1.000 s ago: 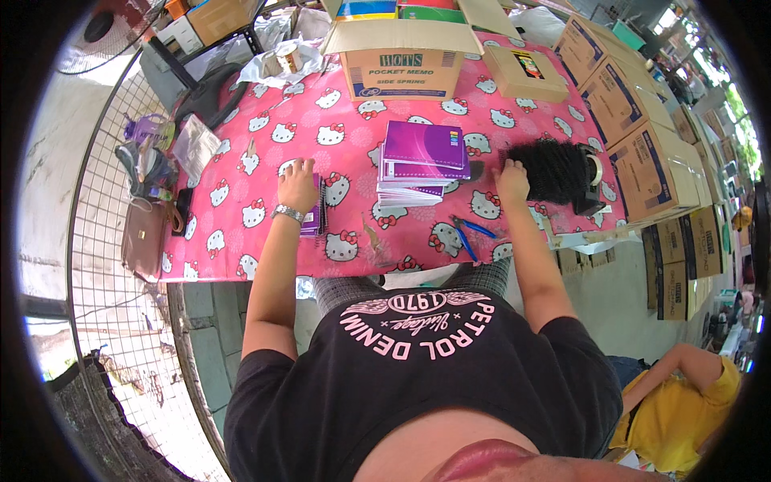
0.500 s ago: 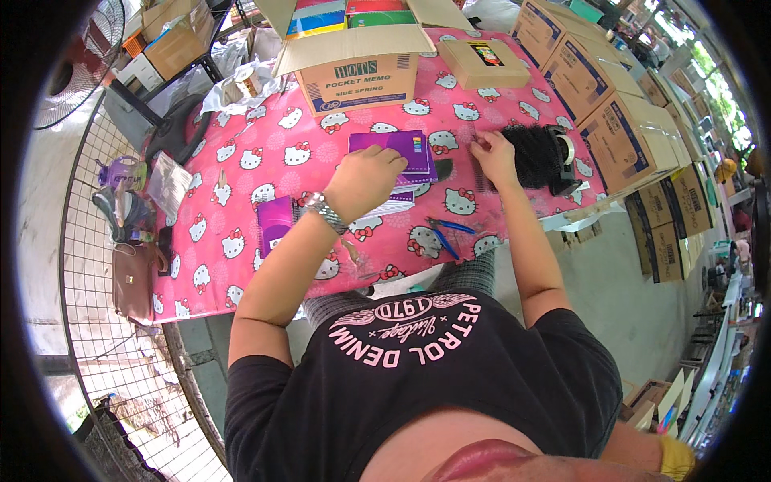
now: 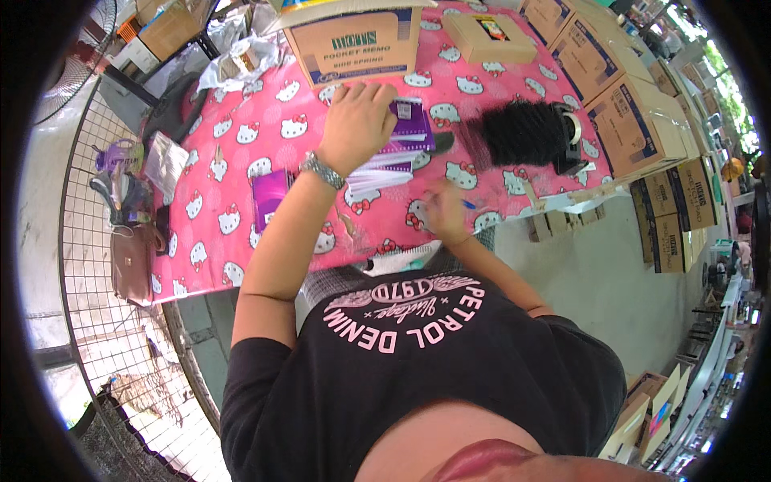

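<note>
Purple spiral notebooks (image 3: 411,120) lie in a loose, fanned stack in the middle of the table, white page edges toward me. My left hand (image 3: 359,124), wearing a metal watch, has its fingers curled over the far left part of the top notebook. Close to the table's near edge, my right hand (image 3: 444,210) is smeared by motion. It is over the blue-handled pliers (image 3: 469,205), and only a bit of blue shows beside it. Whether its fingers grip them is not visible. Another purple notebook (image 3: 271,198) lies left of my left forearm.
A bundle of black wire spirals (image 3: 522,135) lies right of the stack, against a tape dispenser (image 3: 572,140). An open carton (image 3: 353,50) and a flat brown box (image 3: 490,38) stand at the back. Stacked cartons (image 3: 634,120) line the right side. A wire mesh fence (image 3: 96,265) is at left.
My right hand has left the wire spirals and come down toward me to the pliers. My left hand has moved slightly up and left, and the top notebook has shifted, now showing a white label.
</note>
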Tool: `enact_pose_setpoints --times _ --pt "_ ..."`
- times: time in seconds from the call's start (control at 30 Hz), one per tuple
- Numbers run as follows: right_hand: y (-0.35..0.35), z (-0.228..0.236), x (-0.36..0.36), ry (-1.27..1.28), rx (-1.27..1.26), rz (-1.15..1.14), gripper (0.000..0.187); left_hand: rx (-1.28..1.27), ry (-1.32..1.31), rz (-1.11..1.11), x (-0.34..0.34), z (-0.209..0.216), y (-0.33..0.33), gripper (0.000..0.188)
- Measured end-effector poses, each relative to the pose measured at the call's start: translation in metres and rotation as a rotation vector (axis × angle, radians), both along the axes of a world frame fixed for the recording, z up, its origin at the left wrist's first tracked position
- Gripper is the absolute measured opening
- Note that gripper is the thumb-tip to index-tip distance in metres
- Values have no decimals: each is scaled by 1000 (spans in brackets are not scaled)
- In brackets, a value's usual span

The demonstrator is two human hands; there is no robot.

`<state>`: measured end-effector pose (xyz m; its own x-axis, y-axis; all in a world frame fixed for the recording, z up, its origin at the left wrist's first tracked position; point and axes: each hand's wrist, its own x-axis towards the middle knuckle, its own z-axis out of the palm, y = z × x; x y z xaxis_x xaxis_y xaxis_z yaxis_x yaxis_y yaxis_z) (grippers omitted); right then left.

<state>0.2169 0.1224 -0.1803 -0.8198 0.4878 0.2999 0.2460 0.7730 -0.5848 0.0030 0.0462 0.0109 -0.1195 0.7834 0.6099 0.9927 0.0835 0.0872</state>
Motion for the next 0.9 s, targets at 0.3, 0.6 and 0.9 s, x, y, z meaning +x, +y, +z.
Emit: enact_pose_setpoints --times 0.3,0.6,0.9 --pt "-16 9 1 -306 145 647 78 -9 -41 -10 1 3 -1 25" --pt "150 17 -15 224 140 -348 18 51 11 -47 -7 -1 8 24" --pt "182 9 -30 -543 228 -434 29 68 -25 -37 12 14 8 40"
